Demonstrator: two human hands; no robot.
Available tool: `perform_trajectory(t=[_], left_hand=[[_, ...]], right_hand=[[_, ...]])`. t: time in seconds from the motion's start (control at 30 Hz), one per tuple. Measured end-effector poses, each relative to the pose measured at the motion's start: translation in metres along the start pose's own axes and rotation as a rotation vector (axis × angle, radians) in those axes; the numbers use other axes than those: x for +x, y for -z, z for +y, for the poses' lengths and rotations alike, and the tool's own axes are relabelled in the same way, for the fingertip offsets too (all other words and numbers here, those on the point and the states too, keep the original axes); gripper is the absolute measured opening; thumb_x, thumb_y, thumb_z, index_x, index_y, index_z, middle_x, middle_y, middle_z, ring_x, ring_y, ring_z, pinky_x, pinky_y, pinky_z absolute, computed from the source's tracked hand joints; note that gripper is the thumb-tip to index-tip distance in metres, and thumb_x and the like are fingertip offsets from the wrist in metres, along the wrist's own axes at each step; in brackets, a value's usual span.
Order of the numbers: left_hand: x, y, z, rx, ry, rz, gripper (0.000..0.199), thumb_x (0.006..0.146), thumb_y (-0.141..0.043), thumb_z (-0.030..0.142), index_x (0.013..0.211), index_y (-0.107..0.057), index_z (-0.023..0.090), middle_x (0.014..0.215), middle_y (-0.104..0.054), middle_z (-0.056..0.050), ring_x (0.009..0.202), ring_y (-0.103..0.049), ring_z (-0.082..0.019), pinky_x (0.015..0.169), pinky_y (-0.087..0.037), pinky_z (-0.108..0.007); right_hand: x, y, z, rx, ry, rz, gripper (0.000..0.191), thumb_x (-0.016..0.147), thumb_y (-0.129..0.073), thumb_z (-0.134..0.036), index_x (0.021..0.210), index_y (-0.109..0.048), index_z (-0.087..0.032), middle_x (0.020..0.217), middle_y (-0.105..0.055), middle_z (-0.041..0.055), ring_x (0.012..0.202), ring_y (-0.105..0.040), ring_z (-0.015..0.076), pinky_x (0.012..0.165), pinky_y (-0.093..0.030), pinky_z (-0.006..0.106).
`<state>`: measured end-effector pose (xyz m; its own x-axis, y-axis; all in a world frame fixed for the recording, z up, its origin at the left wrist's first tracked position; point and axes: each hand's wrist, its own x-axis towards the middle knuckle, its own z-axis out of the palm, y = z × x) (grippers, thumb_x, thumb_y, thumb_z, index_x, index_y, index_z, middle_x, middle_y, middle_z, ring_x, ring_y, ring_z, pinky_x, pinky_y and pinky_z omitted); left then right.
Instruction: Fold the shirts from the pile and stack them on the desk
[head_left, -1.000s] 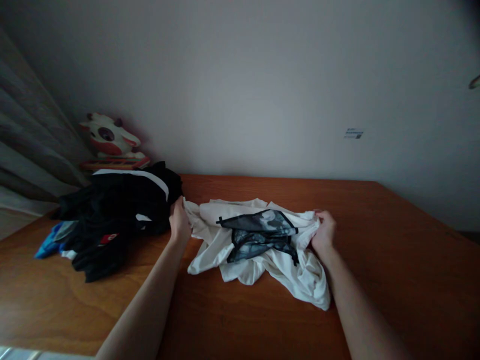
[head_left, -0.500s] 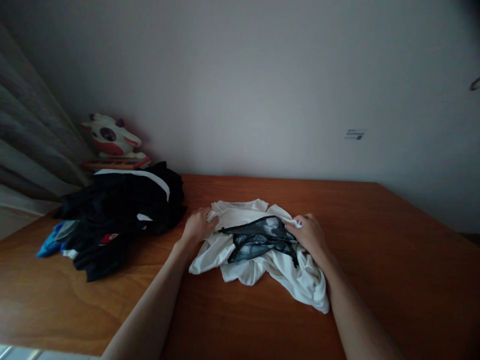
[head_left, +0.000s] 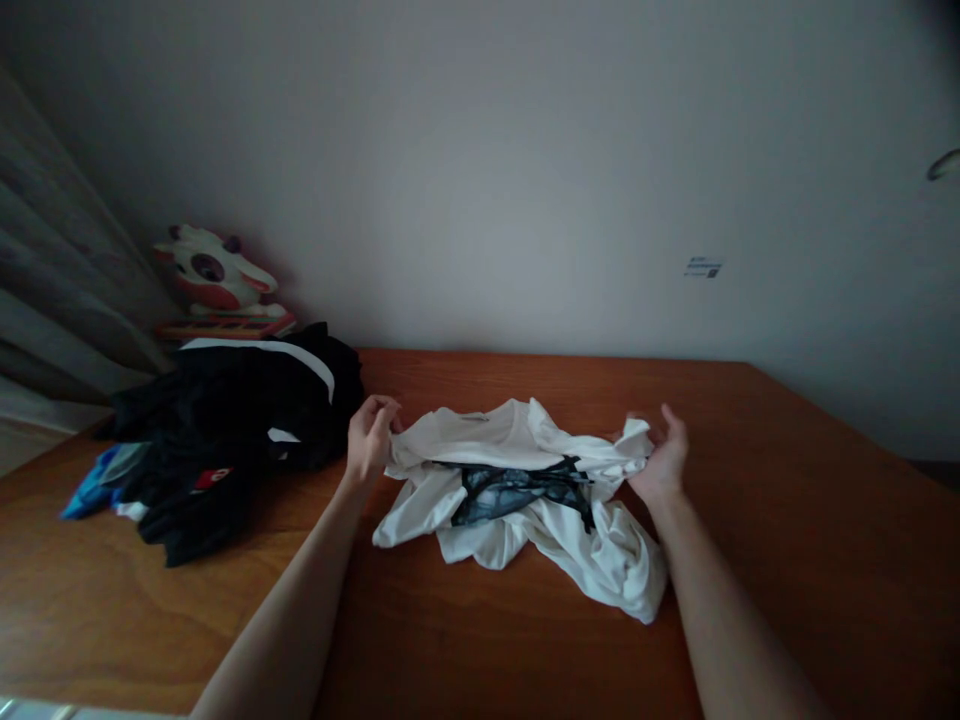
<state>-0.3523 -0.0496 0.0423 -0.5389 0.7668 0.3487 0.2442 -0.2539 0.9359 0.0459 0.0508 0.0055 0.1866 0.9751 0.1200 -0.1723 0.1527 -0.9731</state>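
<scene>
A crumpled white T-shirt (head_left: 487, 440) with a dark grey print lies before me, its neckline toward the wall. At its left shoulder, my left hand (head_left: 370, 435) is closed on the cloth, with thumb and fingers pinching the edge. On the opposite side, my right hand (head_left: 661, 455) grips the bunched right sleeve, which is lifted slightly; one finger sticks up and the others are partly hidden by the cloth. Folds cover part of the print, and the lower half of the shirt is rumpled on the table.
The wooden table (head_left: 787, 520) meets a grey wall. To the left lies a heap of black clothes (head_left: 240, 410) with white stripes, and a blue garment (head_left: 94, 485) pokes out. Behind it stands a cow-shaped toy keyboard (head_left: 217, 280), beside a curtain (head_left: 60, 260).
Both hands have moved outward, pulling the shirt's upper part wider. Its shoulders are spread, the neckline shows more, and the upper cloth covers more of the print.
</scene>
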Motion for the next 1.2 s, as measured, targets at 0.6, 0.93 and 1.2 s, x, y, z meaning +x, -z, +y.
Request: perform_trajectory(t=[0.6, 0.93, 1.2], left_hand=[[-0.008, -0.012, -0.014, 0.79, -0.527, -0.225, 0.031, 0.1, -0.045, 0.039, 0.103, -0.069, 0.021, 0.099, -0.074, -0.012, 0.095, -0.066, -0.028, 0.088, -0.048, -0.039], [-0.015, -0.016, -0.015, 0.744, -0.419, -0.199, 0.033, 0.104, -0.04, 0.043, 0.117, -0.061, 0.021, 0.103, -0.076, -0.01, 0.088, -0.073, -0.024, 0.073, -0.051, -0.031], [-0.016, -0.017, -0.002, 0.8, -0.719, -0.273, 0.024, 0.102, -0.044, 0.031, 0.106, -0.064, 0.02, 0.106, -0.074, -0.012, 0.103, -0.067, -0.027, 0.09, -0.047, -0.041]], right_hand=[[-0.042, -0.045, -0.008, -1.202, 0.516, -0.394, 0.053, 0.089, -0.066, -0.046, 0.137, -0.059, -0.024, 0.115, -0.075, 0.0104, 0.106, -0.069, 0.031, 0.093, -0.05, 0.044], [-0.024, -0.035, 0.003, -1.012, 0.271, -0.151, 0.033, 0.092, -0.05, -0.044, 0.095, -0.072, -0.02, 0.083, -0.074, 0.0095, 0.074, -0.067, 0.0242, 0.067, -0.045, 0.032], [-0.031, -0.032, -0.018, -1.013, 0.813, 0.185, 0.034, 0.091, -0.045, -0.018, 0.118, -0.066, -0.021, 0.141, -0.055, 0.0164, 0.131, -0.051, 0.0308, 0.107, -0.038, 0.05]])
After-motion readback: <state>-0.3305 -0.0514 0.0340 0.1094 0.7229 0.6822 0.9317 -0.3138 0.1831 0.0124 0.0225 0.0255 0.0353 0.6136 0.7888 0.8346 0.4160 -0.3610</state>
